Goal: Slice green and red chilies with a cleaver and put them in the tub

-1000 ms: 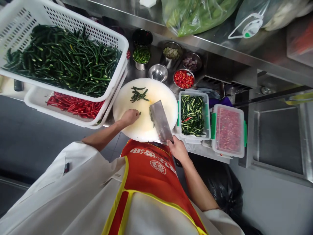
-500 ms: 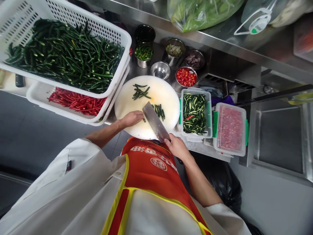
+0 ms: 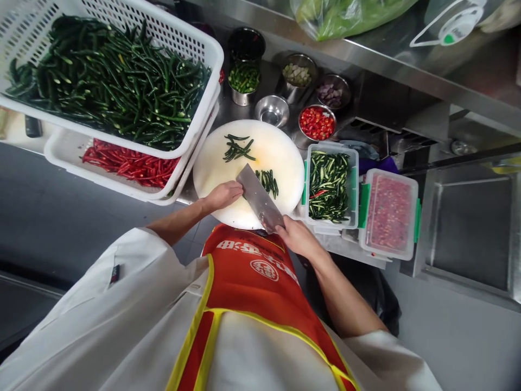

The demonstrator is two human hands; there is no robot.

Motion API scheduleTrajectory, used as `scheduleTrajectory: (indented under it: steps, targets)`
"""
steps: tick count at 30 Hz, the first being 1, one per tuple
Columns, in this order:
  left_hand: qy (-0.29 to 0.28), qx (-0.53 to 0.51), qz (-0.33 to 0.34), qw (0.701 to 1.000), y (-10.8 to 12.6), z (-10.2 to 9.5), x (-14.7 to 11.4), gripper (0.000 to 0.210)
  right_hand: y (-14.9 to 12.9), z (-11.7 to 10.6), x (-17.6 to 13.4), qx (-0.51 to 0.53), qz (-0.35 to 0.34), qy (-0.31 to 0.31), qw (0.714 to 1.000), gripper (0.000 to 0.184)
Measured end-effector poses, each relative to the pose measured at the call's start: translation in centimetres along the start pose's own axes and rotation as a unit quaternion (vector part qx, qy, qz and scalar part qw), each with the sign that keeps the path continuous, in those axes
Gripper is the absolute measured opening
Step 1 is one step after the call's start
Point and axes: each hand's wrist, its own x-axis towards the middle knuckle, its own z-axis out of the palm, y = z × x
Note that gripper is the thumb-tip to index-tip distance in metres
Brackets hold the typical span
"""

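My right hand (image 3: 300,237) is closed round the handle of a cleaver (image 3: 260,201), whose broad blade lies across the round white cutting board (image 3: 211,171). My left hand (image 3: 224,195) is at the board's near left, fingers bent and pressed together against the blade's left side. They pinch a green chili, mostly hidden by the fingers and blade. Just right of the blade is a small row of cut green chilies (image 3: 268,182). Several whole green chilies (image 3: 238,148) lie loose toward the back of the board.
White baskets of green chilies (image 3: 118,87) and red chilies (image 3: 130,165) stand at left. Behind the board are an unfilled metal bowl (image 3: 272,111) and a bowl of chopped red chilies (image 3: 317,123). At right sit a tub of sliced green chilies (image 3: 329,187) and a lidded tub (image 3: 388,212).
The cleaver's blade has come against my left fingertips, and the chili end that showed below them is now covered. The whole view has shifted slightly.
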Motion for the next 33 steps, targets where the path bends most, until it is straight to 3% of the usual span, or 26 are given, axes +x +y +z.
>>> scheduleTrajectory:
  steps: [4, 9, 12, 15, 19, 22, 24, 28, 30, 33]
  targets:
    - [-0.002, 0.002, 0.013, 1.0, -0.3, 0.2, -0.4, 0.028, -1.5, 1.3, 3.0, 0.012, 0.003, 0.046, 0.999, 0.023]
    - [-0.026, 0.008, 0.021, 0.999, -0.6, -0.3, 0.4, 0.029, 0.9, 1.8, 2.3, 0.078, 0.027, 0.09, 0.993, 0.02]
    - [0.016, 0.031, -0.059, 0.998, -2.0, -1.2, 2.9, 0.031, 2.6, 2.0, -0.1, 0.134, 0.062, 0.095, 0.984, 0.022]
    - [0.084, 0.067, -0.17, 0.979, -4.8, -2.3, 6.4, 0.027, 3.0, 2.4, -2.0, 0.134, 0.051, 0.06, 0.988, 0.021]
    - [0.016, 0.109, -0.231, 0.967, -7.5, -4.1, 10.4, 0.022, 2.0, 3.4, -2.7, 0.109, 0.001, 0.025, 0.994, 0.019]
    - [0.006, 0.119, -0.211, 0.97, -6.6, -5.2, 11.4, 0.02, 1.9, 4.0, -2.1, 0.145, 0.026, 0.047, 0.988, 0.018]
    - [0.006, 0.106, -0.149, 0.983, -4.8, -5.3, 10.6, 0.025, 2.3, 4.2, -1.8, 0.18, 0.06, 0.074, 0.979, 0.019]
    - [-0.1, 0.042, 0.005, 0.994, -0.5, -3.3, 6.2, 0.03, 2.8, 4.0, -1.5, 0.2, 0.089, 0.097, 0.971, 0.02]
    - [-0.119, 0.018, 0.028, 0.992, 0.9, -1.9, 3.8, 0.029, 2.6, 3.7, -1.4, 0.176, 0.08, 0.09, 0.977, 0.02]
    - [-0.085, -0.018, 0.015, 0.996, 1.6, -0.5, 1.4, 0.03, 1.9, 3.0, -1.5, 0.11, 0.056, 0.072, 0.99, 0.018]
